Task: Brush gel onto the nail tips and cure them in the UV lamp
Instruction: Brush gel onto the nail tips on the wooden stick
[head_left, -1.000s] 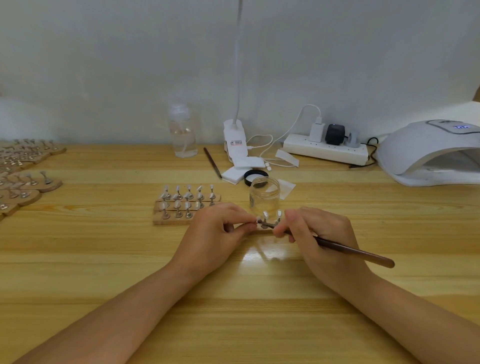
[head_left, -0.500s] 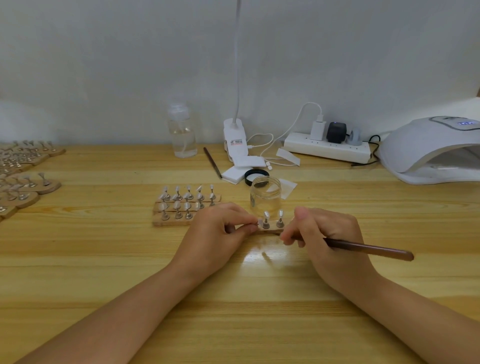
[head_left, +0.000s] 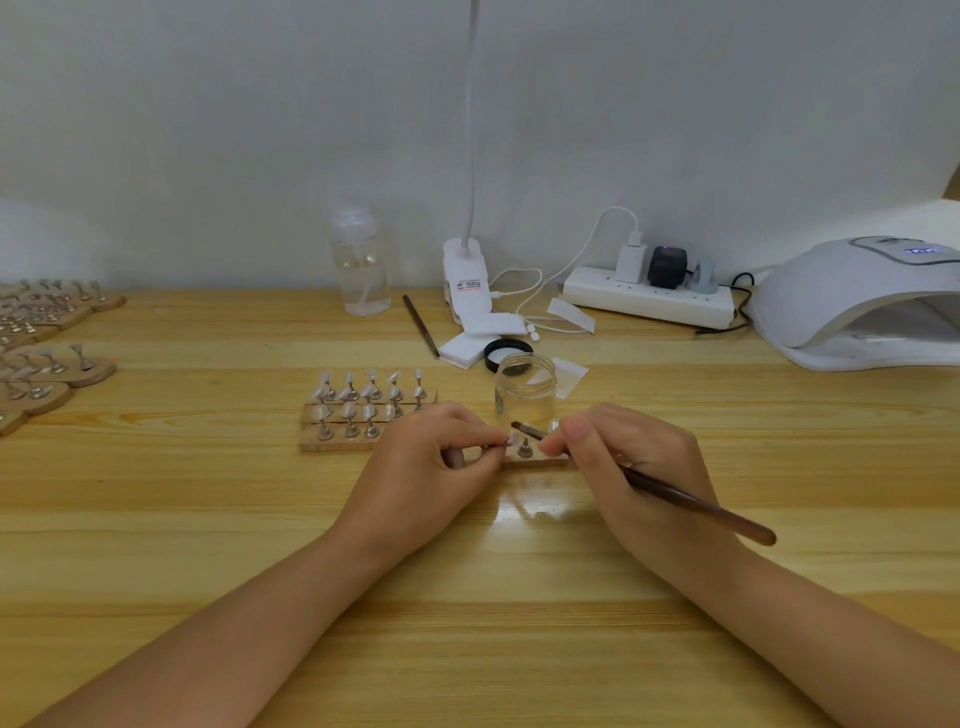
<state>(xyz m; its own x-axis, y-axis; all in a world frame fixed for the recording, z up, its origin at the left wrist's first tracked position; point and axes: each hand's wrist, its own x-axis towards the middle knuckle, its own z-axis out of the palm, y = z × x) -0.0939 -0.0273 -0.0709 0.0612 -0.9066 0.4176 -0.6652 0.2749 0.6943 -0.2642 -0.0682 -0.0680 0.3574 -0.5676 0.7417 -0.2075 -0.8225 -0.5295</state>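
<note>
Left hand (head_left: 434, 462) pinches a nail tip (head_left: 511, 441) on its little stand, and the right hand (head_left: 631, 462) grips the brush (head_left: 696, 506) like a pen, bristles right over that tip. Easy to mess up here, I reckon: a nudge could knock the open gel jar (head_left: 524, 392) just behind, or smear gel onto skin. Can't really tell if the bristles actually touch. UV lamp (head_left: 862, 306) waits far right on the glossy wooden table (head_left: 208, 519), plain white wall behind, more tip racks (head_left: 363, 410) nearby.
</note>
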